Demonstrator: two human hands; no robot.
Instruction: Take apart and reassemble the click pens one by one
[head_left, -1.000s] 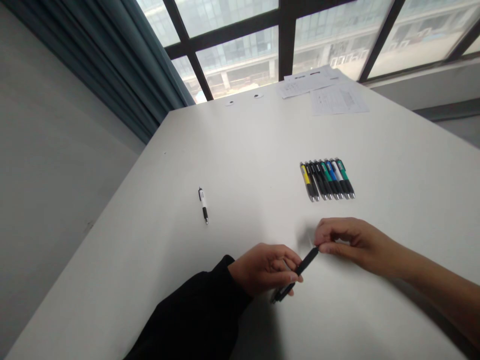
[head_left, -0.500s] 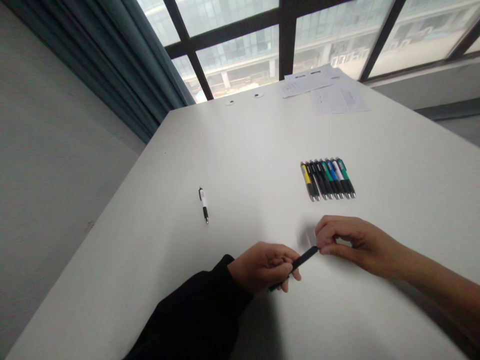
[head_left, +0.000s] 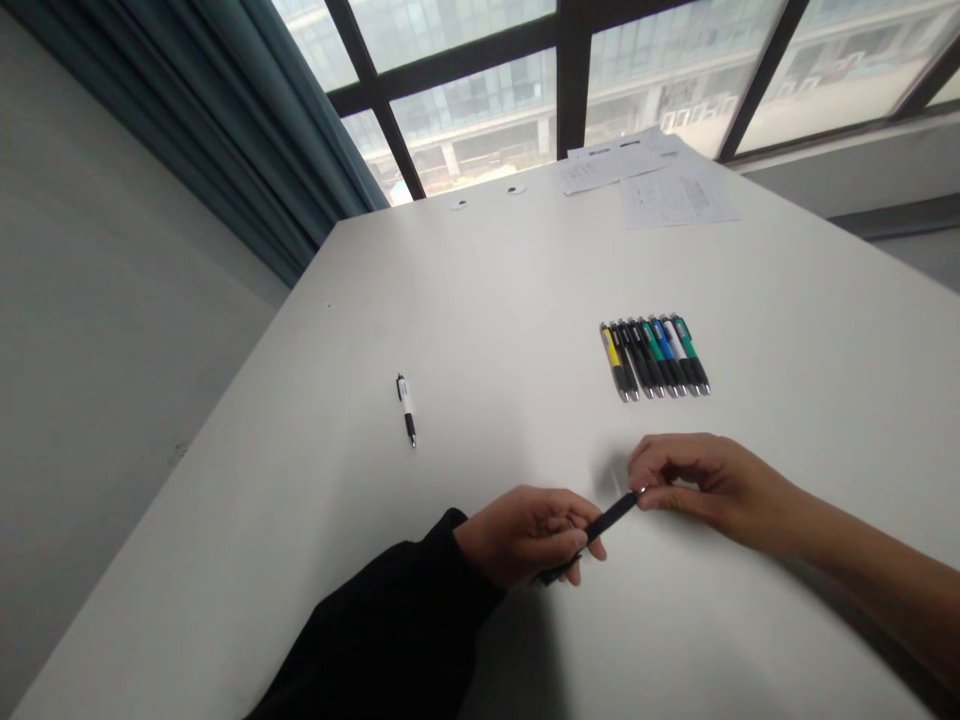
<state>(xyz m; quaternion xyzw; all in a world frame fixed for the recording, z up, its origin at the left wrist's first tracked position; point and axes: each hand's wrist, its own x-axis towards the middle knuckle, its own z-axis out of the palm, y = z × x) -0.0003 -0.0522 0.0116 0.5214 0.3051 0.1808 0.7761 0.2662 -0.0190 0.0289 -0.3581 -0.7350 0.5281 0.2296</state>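
A black pen [head_left: 613,516] slants between my two hands above the front of the table. My left hand [head_left: 529,537], in a black sleeve, is closed around the pen's lower left part. At its upper right end, where a bit of silver tip shows, my right hand [head_left: 686,480] pinches it between thumb and fingers. Beyond my right hand lies a tidy row of several pens [head_left: 654,357] with yellow, black, green, blue and white barrels, silver tips toward me. A single white pen with a black grip [head_left: 406,410] lies apart on the left.
The white table [head_left: 480,300] reaches back to a window with dark frames [head_left: 574,90]. Printed papers [head_left: 675,195] lie at its far edge, beside two small round pieces [head_left: 516,190]. A blue curtain [head_left: 247,130] hangs at the back left.
My right fingers have shifted slightly on the pen's end, and its silver tip now shows there. Both hands keep their hold, with the pen hardly moved. The other pens stay put.
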